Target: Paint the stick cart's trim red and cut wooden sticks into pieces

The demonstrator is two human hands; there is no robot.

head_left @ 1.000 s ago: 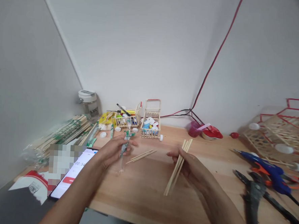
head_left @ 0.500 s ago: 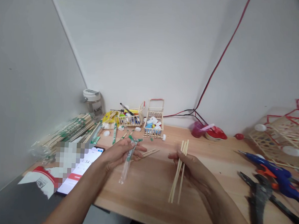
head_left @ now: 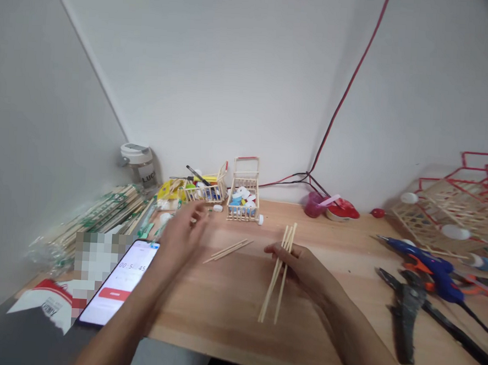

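My right hand (head_left: 305, 269) is closed on a small bundle of thin wooden sticks (head_left: 277, 272), which it holds slanted over the wooden table (head_left: 227, 313). Further left, my left hand (head_left: 180, 236) hovers above the table, fingers stretched out and smeared by motion, with nothing visible in it. It is close to a pile of green-printed wrapped sticks (head_left: 97, 217) at the left. Two loose sticks (head_left: 228, 249) lie on the table between my hands.
A phone (head_left: 117, 282) showing a timer lies at the front left. Two small stick carts (head_left: 243, 196) with bottle caps stand at the back, beside a jar (head_left: 140, 162). A blue glue gun (head_left: 424, 265), black pliers (head_left: 405, 313) and a large stick frame (head_left: 453, 212) occupy the right.
My left hand has let go of the clear green-printed wrapper it held and swung left and back toward the pile. My right hand still holds the sticks, now slightly lower.
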